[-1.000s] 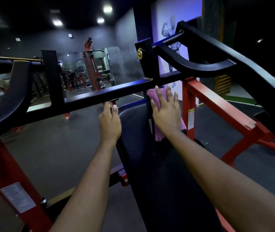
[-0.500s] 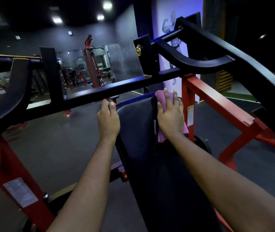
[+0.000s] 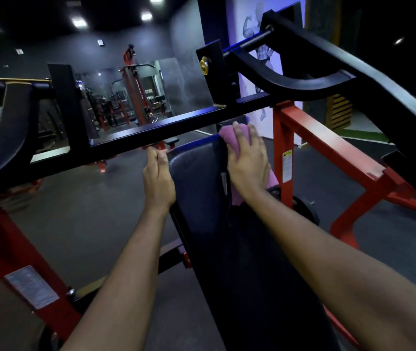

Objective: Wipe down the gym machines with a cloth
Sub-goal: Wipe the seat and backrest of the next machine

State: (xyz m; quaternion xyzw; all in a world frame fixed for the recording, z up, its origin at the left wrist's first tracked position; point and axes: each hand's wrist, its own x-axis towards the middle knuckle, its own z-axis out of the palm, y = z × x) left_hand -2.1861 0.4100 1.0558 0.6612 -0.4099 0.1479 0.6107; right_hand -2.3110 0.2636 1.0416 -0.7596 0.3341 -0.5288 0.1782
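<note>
A red-and-black press machine fills the view, with a black padded back rest (image 3: 196, 173) running up the middle. My right hand (image 3: 248, 160) lies on a pink cloth (image 3: 229, 136) and presses it against the pad's upper right edge, fingers curling over the bunched cloth. The cloth's lower end hangs out below the wrist. My left hand (image 3: 158, 177) rests on the pad's left edge, fingers reaching up toward the black crossbar (image 3: 176, 124).
Black lever arms (image 3: 328, 72) sweep overhead on the right and on the left (image 3: 11, 138). Red frame beams (image 3: 328, 145) flank the pad. Dark rubber floor lies to the left, and a mirror wall behind reflects other machines (image 3: 136, 97).
My right hand has slid the pink cloth up the pad's right edge toward its top corner, with the cloth now bunched under the fingers. The left hand stays on the left edge.
</note>
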